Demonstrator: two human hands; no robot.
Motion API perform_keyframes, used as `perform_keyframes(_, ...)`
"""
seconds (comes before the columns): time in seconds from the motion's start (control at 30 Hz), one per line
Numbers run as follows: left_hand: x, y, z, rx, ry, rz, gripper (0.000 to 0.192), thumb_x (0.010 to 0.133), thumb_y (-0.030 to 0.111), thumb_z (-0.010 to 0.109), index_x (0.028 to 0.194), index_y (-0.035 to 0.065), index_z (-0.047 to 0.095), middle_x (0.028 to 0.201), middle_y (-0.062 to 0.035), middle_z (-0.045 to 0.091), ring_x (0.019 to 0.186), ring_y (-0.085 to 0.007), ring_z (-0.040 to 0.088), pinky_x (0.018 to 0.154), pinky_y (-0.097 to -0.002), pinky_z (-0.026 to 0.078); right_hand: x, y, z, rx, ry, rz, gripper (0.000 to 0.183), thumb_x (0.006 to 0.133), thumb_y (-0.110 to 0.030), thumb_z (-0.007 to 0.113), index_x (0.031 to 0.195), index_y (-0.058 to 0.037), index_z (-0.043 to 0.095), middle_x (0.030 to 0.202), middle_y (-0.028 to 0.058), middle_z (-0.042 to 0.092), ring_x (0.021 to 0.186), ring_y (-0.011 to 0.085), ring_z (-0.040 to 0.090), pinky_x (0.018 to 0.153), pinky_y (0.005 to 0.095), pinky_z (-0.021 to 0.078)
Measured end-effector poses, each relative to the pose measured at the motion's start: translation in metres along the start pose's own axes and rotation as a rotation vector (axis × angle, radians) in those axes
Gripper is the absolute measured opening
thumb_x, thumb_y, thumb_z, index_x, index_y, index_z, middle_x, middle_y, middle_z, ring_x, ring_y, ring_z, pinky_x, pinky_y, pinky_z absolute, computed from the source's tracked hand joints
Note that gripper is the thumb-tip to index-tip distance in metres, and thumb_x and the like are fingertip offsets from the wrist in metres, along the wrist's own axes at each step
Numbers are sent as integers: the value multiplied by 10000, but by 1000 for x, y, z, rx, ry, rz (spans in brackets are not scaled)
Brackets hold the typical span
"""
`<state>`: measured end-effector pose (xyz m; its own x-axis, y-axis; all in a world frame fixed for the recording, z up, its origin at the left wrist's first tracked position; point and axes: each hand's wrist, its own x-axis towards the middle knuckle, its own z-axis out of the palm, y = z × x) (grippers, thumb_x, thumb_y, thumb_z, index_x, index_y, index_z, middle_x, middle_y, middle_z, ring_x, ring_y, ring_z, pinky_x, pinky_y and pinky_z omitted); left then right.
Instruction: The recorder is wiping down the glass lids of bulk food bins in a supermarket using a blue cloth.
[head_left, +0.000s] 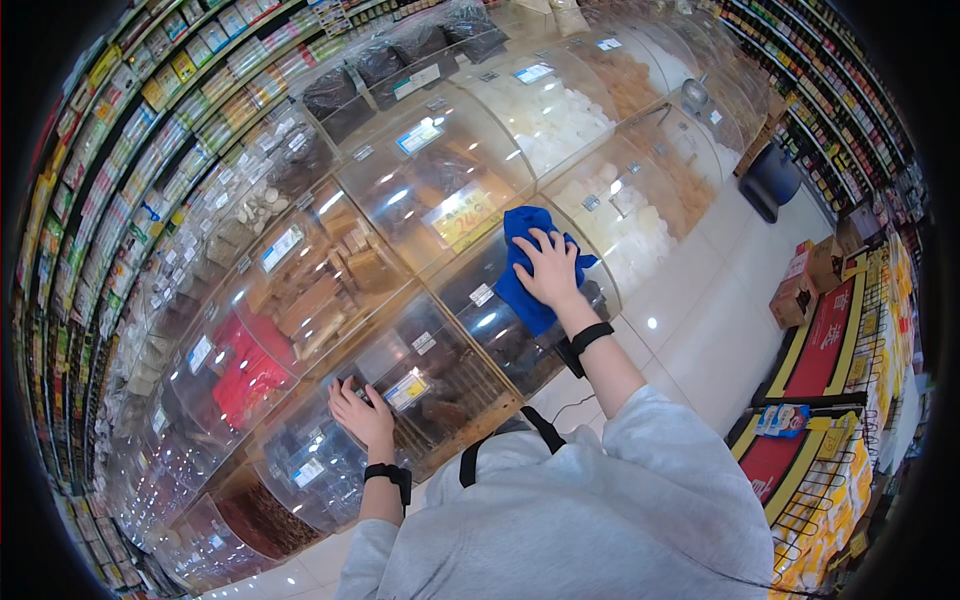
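Spread fingers of my right hand (550, 268) press a blue cloth (529, 298) against the curved clear plastic lid of a bulk food bin (486, 321). The cloth lies flat under the palm, with its edges sticking out around the hand. My left hand (362, 412) rests with fingers apart on another clear lid, beside a yellow and white price tag (406, 389). Dark goods show through the lid under that hand. Above the cloth, a bin with a large yellow sign (466, 216) holds wrapped goods.
More clear bins stand around, with white pieces (551, 112), brown blocks (341, 277) and a red-wrapped item (251, 367). A metal scoop (694, 95) lies at the upper right. A dark stool-like object (772, 180) stands on the tiled floor (675, 307). Cartons (795, 298) and wire racks are at the right.
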<state>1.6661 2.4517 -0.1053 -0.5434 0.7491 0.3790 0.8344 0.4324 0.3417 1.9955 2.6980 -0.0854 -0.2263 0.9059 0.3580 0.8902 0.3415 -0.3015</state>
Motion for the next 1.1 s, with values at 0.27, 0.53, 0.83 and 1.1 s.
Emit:
perform_keyframes(0.27, -1, -5, -1, 30, -10, -19, 388, 914, 215, 590, 1250, 31, 526, 1407, -227, 455, 1343, -399, 375, 1150, -525, 234, -127, 56, 5, 109, 232, 212, 449, 823, -134, 700, 1259, -186, 606, 1244, 181, 521, 1134, 399, 514, 972, 469, 457)
perform_keyframes(0.53, -2, -2, -1, 30, 7, -16, 389, 906, 211, 597, 1247, 37, 524, 1403, -215, 460, 1340, -390, 379, 1148, -521, 239, -189, 111, -34, 87, -115, 778, 342, 904, -276, 610, 1210, -123, 617, 1107, 177, 655, 1053, 359, 637, 920, 446, 505)
perform_keyframes(0.83, -1, -5, 2, 38, 7, 6, 387, 922, 221, 580, 1257, 35, 523, 1401, -213, 460, 1333, -394, 382, 1141, -514, 246, -54, -36, -23, 448, 25, -87, 525, 728, -295, 745, 1237, -225, 636, 1399, 88, 502, 1211, 353, 494, 975, 481, 388)
perform_keyframes(1.1, -1, -11, 9, 42, 27, 22, 385, 927, 228, 578, 1257, 35, 533, 1399, -204, 469, 1336, -383, 386, 1140, -510, 246, -140, -20, -5, 491, -139, -429, 561, 628, -203, 806, 1165, -238, 645, 1211, 67, 539, 1032, 317, 506, 877, 441, 451)
